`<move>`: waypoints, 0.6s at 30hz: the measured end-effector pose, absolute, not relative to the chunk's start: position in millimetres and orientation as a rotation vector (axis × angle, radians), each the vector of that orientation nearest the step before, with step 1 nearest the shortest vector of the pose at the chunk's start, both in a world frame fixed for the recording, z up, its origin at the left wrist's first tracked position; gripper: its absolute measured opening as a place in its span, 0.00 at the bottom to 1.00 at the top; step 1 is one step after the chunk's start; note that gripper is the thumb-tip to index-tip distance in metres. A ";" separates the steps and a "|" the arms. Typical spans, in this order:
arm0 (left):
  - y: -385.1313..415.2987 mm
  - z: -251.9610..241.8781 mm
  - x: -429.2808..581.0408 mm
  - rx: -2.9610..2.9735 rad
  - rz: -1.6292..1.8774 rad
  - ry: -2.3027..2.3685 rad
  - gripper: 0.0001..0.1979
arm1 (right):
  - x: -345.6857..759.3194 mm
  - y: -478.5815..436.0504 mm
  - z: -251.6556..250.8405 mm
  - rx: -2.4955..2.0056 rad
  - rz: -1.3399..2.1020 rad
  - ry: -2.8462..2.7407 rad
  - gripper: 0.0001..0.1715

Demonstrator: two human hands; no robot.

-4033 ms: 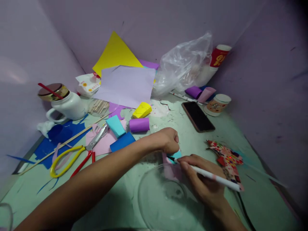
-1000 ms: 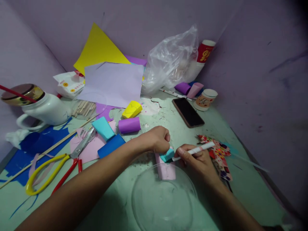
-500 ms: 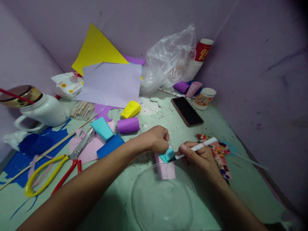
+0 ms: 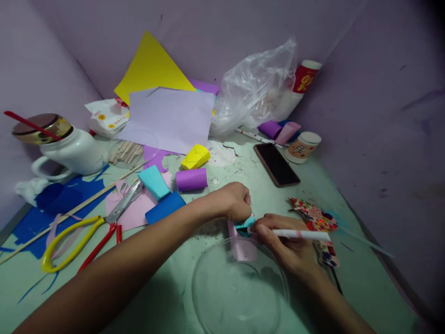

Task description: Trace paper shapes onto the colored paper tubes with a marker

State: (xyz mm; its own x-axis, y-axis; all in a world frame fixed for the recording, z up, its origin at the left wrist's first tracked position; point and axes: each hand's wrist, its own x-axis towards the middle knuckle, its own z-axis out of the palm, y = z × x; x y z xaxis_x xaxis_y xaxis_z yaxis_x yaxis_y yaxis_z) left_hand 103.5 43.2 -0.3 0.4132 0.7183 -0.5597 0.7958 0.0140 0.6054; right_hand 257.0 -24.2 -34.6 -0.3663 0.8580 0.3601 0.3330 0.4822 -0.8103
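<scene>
In my right hand point(image 4: 290, 243) is a white marker point(image 4: 306, 234) with a pink band, its tip low beside a small light-blue paper piece point(image 4: 247, 222). That piece lies on a pink paper shape point(image 4: 243, 248), where a dark teal patch shows near the tip. My left hand point(image 4: 234, 202) is curled closed at the far end of the pink shape; what its fingers grip, if anything, is hidden. A clear round plastic lid point(image 4: 239, 297) lies in front, overlapping the near end of the pink shape.
Scissors point(image 4: 114, 213), folded paper pieces in light blue point(image 4: 155, 181), blue point(image 4: 165, 207), purple point(image 4: 191, 179) and yellow point(image 4: 195, 157) lie left. A phone point(image 4: 276, 164), paper cup point(image 4: 303, 147) and patterned cloth-like piece point(image 4: 314, 214) sit right. A white mug point(image 4: 74, 153) stands far left.
The marker has swung from tilted upward to nearly level, and my right hand has turned with it. My left hand stays closed by the pink shape. The whole view has shifted slightly.
</scene>
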 end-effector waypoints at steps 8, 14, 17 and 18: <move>41.9 5.9 103.1 1.738 -0.131 1.348 0.14 | 256.6 -27.1 -42.7 -0.981 0.795 -1.926 0.11; 40.2 10.6 104.1 1.724 -0.137 1.367 0.12 | 257.5 -29.4 -42.9 -0.946 0.527 -2.127 0.10; 40.5 11.1 104.7 1.721 -0.140 1.369 0.12 | 254.5 -30.8 -37.4 -0.915 0.344 -2.204 0.12; 40.6 11.0 104.8 1.719 -0.144 1.369 0.12 | 253.1 -31.0 -35.7 -0.890 0.292 -2.214 0.12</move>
